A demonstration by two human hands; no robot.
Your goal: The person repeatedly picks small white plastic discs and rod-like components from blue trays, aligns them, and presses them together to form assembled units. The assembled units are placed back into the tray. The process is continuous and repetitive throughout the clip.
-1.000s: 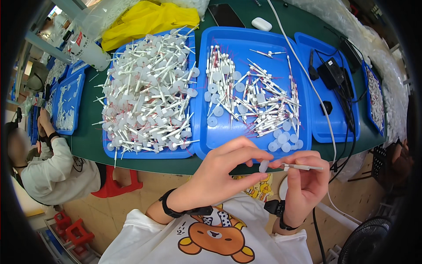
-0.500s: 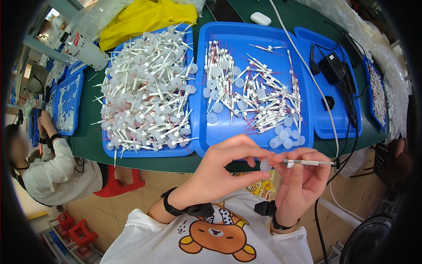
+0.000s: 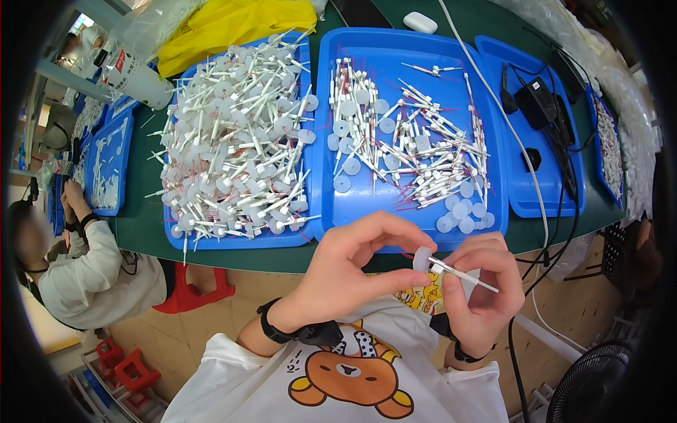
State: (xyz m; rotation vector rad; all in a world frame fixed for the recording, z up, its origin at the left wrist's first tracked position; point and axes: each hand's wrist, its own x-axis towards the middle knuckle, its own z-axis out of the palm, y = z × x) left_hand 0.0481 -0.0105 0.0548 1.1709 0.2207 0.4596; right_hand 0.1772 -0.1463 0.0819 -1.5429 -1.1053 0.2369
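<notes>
My left hand (image 3: 352, 264) is pinched on a translucent white disc (image 3: 422, 259), held by its edge between thumb and forefinger. A thin red wire shows beside the disc. My right hand (image 3: 486, 282) grips a thin white rod (image 3: 462, 273) with a short metal section toward the disc. That metal end meets the disc's face; how far it passes in I cannot tell. Both hands are just off the table's front edge, before a blue tray (image 3: 405, 218) of white rods with red wires and loose translucent discs (image 3: 460, 211).
On the left stands a blue tray (image 3: 233, 243) heaped with rods bearing discs. To the right, another tray (image 3: 525, 204) holds a black adapter (image 3: 536, 102) and cables. A white cable (image 3: 490, 84) crosses the table. A co-worker (image 3: 99, 268) sits far left.
The rod has tilted down at its outer end, and its metal end has come to the disc. My right hand has shifted slightly left and down. The disc has turned in my left fingers.
</notes>
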